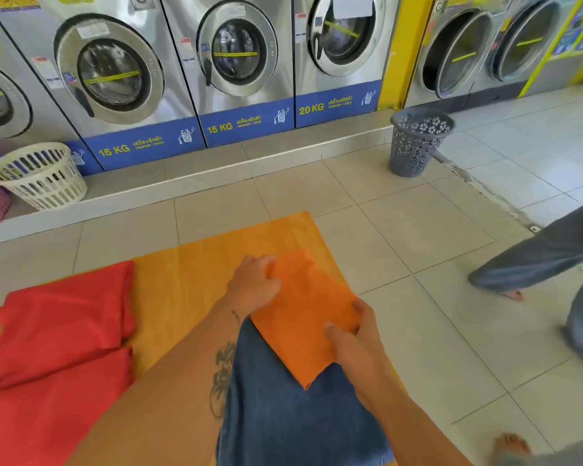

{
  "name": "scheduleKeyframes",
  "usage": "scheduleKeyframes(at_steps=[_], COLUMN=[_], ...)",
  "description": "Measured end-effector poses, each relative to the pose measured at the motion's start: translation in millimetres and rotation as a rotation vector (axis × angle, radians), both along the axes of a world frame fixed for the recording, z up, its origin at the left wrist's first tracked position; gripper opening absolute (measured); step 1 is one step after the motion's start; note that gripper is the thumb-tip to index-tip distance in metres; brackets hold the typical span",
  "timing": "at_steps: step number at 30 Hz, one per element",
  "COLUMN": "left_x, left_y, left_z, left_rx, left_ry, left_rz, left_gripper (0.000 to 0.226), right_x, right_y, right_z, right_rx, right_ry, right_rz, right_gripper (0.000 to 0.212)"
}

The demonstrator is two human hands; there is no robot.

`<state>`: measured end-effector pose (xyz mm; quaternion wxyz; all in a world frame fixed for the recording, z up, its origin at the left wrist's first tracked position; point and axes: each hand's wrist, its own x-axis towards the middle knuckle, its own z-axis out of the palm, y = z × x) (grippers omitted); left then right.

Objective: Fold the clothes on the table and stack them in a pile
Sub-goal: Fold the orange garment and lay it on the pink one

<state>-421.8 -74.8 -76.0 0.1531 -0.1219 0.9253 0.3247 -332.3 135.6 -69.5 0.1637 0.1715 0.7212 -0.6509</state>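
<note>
On the tabletop [189, 274], right of the red cloth [64, 331], both hands' fingers [337, 334] pinch the soft, light orange cloth [303, 317] atop jeans [283, 415], best held by its edges.

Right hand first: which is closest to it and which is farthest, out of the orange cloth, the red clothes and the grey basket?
From the right hand:
1. Orange cloth, gripped in it.
2. Red clothes, across the table on the left.
3. Grey basket, far off on the floor by the washers.
</note>
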Motion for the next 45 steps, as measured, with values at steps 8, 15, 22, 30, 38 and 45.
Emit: scheduleKeyframes(at_steps=[8, 15, 22, 30, 38, 45], left_x=[-38.3, -22.9, 26.6, 136.5, 273.8, 373.0], left_y=[0.8, -6.6, -24.3, -54.1, -89.7, -128.0], left_z=[-30.2, -2.5, 38.1, 84.3, 83.6, 74.3], left_rx=[-0.154, 0.238, 0.297, 0.350, 0.395, 0.293], left_ry=[-0.009, -0.052, 0.099, 0.314, 0.378, 0.369], left_rz=[-0.200, -0.048, 0.052, 0.302, 0.507, 0.555], left_gripper=[0.074, 0.079, 0.070, 0.056, 0.045, 0.039], right_x=[-7.9, -23.5, -24.8, -5.3, 63.6, 143.3], right_y=[-13.4, -25.9, -14.3, -23.8, -71.5, -108.4], right_z=[-6.5, -10.3, 17.3, 53.9, 53.6, 50.0], right_rx=[0.105, 0.116, 0.112, 0.029, -0.033, 0.025], right_ry=[0.198, 0.116, 0.121, 0.245, 0.190, 0.179], right_rz=[-0.022, -0.066, 0.002, 0.279, 0.511, 0.562], right_gripper=[0.068, 0.066, 0.054, 0.053, 0.049, 0.047])
